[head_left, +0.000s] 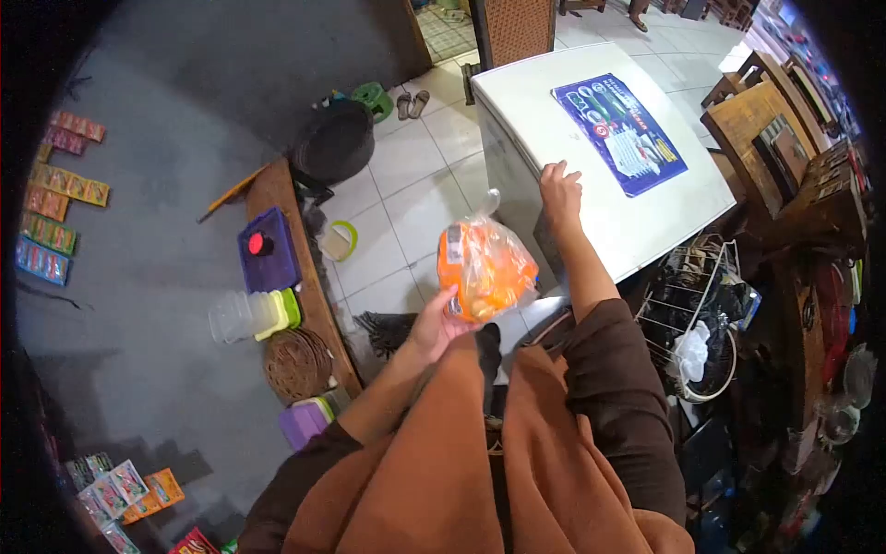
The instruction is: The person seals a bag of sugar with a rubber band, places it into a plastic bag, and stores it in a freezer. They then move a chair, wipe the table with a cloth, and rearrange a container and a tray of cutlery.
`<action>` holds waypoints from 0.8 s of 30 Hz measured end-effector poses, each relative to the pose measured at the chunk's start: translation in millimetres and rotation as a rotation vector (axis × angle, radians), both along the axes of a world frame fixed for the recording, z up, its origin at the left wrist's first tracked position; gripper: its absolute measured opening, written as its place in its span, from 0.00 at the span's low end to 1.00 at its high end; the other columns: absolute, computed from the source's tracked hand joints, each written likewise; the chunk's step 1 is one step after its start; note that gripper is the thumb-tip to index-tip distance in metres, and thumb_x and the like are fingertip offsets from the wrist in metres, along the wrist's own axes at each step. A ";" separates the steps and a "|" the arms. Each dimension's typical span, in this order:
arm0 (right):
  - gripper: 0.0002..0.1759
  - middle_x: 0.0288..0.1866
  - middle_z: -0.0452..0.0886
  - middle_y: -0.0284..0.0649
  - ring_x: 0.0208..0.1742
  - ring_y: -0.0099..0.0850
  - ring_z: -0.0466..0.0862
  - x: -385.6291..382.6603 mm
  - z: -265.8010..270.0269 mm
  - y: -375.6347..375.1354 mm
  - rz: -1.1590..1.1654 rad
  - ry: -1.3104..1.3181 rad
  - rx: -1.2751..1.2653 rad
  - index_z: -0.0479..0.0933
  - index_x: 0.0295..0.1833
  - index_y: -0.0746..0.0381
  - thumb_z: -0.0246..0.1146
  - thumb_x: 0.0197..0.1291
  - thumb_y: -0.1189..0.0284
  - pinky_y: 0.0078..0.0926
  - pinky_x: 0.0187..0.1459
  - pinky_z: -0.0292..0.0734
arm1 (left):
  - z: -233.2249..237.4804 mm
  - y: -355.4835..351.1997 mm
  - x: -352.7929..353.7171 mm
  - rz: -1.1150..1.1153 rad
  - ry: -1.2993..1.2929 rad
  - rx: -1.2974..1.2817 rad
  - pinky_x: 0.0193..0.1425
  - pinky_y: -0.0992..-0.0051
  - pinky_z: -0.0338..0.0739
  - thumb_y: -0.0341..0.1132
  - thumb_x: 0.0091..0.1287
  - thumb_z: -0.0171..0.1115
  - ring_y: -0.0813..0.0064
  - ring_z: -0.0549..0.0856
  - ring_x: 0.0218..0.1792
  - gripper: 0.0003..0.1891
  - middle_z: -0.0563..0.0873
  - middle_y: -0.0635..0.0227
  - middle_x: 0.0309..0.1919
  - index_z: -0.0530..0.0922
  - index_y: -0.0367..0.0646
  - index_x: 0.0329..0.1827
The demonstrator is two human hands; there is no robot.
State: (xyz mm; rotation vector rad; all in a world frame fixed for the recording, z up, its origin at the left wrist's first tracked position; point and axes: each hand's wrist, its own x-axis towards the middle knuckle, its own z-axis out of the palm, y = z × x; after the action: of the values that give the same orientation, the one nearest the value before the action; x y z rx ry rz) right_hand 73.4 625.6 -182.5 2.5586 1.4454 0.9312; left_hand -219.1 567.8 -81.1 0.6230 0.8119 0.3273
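In front of my body, my left hand [437, 327] is closed on the lower left edge of an orange-and-clear plastic packet [486, 270]. The packet's top is gathered into a clear twisted end, and what is inside cannot be made out exactly. My right hand [561, 192] lies on the near edge of a white chest freezer's lid [554, 120], its fingers slightly bent and apart, holding nothing. The lid is down, and a blue printed sheet [623, 134] lies flat on top of it.
Left of me, a wooden bench [318, 277] bears a purple tray [269, 247], plastic containers [254, 314] and woven plates [297, 362]. A black wok [334, 143] is beyond it. Sachets [69, 185] hang on the grey wall. A wire rack [688, 295] stands right of the freezer.
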 end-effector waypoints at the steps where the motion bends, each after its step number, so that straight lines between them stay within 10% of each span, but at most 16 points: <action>1: 0.12 0.43 0.76 0.42 0.29 0.36 0.77 -1.4 -3.2 5.0 -0.005 -0.017 -0.032 0.73 0.41 0.64 0.55 0.47 0.75 0.25 0.19 0.74 | 2.1 3.5 -2.9 0.010 0.036 -0.020 0.51 0.64 0.73 0.45 0.66 0.45 0.65 0.77 0.48 0.23 0.74 0.60 0.51 0.61 0.40 0.60; 15: 0.08 0.28 0.79 0.44 0.30 0.40 0.81 100.6 276.2 -32.6 -0.011 0.331 0.085 0.75 0.36 0.60 0.56 0.48 0.73 0.36 0.30 0.76 | -50.4 119.2 131.6 -0.267 -0.014 0.220 0.52 0.71 0.72 0.33 0.60 0.56 0.73 0.76 0.49 0.22 0.73 0.64 0.51 0.63 0.39 0.57; 21: 0.18 0.36 0.79 0.45 0.36 0.38 0.80 167.6 293.0 -40.2 -0.107 0.078 0.319 0.72 0.50 0.56 0.57 0.51 0.68 0.34 0.36 0.74 | -69.2 152.6 284.8 -0.447 0.060 1.071 0.49 0.74 0.68 0.31 0.58 0.58 0.74 0.75 0.44 0.14 0.75 0.61 0.41 0.67 0.37 0.44; 24: 0.26 0.32 0.76 0.46 0.36 0.40 0.78 177.3 314.7 -43.2 -0.109 0.121 0.296 0.70 0.48 0.65 0.60 0.51 0.56 0.31 0.37 0.73 | -112.3 170.1 349.9 -0.419 0.066 1.432 0.43 0.66 0.70 0.31 0.54 0.61 0.55 0.76 0.40 0.17 0.75 0.55 0.41 0.68 0.39 0.44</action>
State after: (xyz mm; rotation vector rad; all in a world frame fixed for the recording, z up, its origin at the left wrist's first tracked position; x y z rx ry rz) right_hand 250.7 582.4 132.2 2.9183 1.2612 1.0626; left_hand 130.9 738.0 -193.5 2.1103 0.3737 0.4782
